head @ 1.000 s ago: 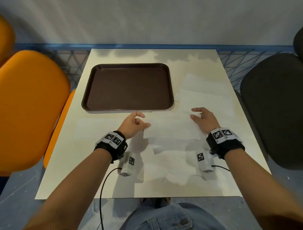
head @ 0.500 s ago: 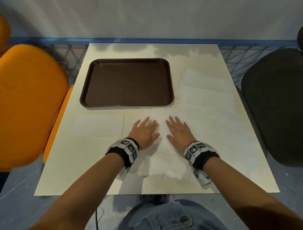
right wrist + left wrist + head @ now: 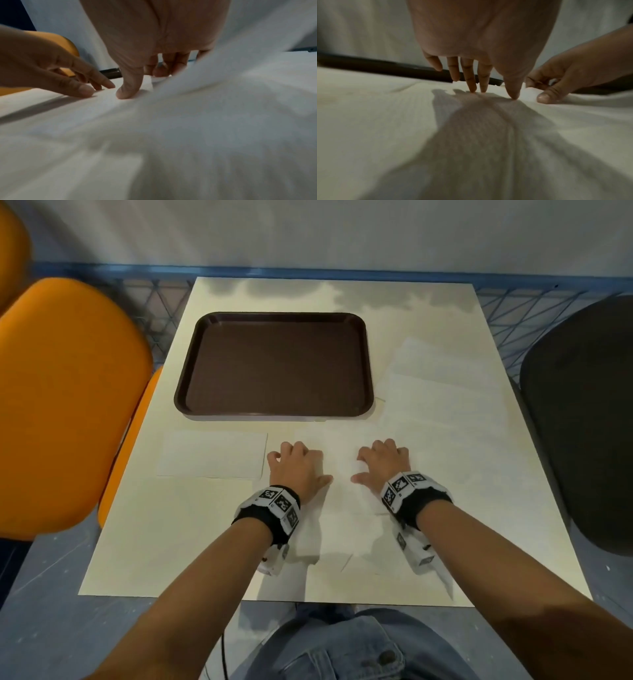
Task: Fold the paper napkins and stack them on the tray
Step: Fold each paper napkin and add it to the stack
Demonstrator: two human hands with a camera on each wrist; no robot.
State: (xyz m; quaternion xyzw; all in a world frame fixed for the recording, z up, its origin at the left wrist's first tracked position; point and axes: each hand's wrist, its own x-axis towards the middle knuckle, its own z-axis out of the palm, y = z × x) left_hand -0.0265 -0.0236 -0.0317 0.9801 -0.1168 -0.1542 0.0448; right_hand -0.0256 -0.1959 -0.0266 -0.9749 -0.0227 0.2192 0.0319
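Note:
An empty dark brown tray (image 3: 274,364) sits at the table's far left. Just in front of it lies a white napkin (image 3: 339,460) with both hands on it. My left hand (image 3: 298,463) stands on its fingertips (image 3: 473,90), fingers fairly straight, thumb tip down as well. My right hand (image 3: 382,462) presses its thumb (image 3: 126,93) on the napkin, its fingers curled round the raised far edge (image 3: 151,81). A folded napkin (image 3: 212,453) lies flat to the left of my hands.
Several unfolded napkins (image 3: 445,398) overlap along the table's right side, and more lie under my wrists (image 3: 342,542). Orange chairs (image 3: 68,405) stand left, a dark chair (image 3: 582,422) right. A blue rail (image 3: 308,273) runs behind the table.
Half a second ago both hands lay flat side by side on the napkin. They have since spread apart and risen onto their fingertips, and the right fingers have curled at the far edge.

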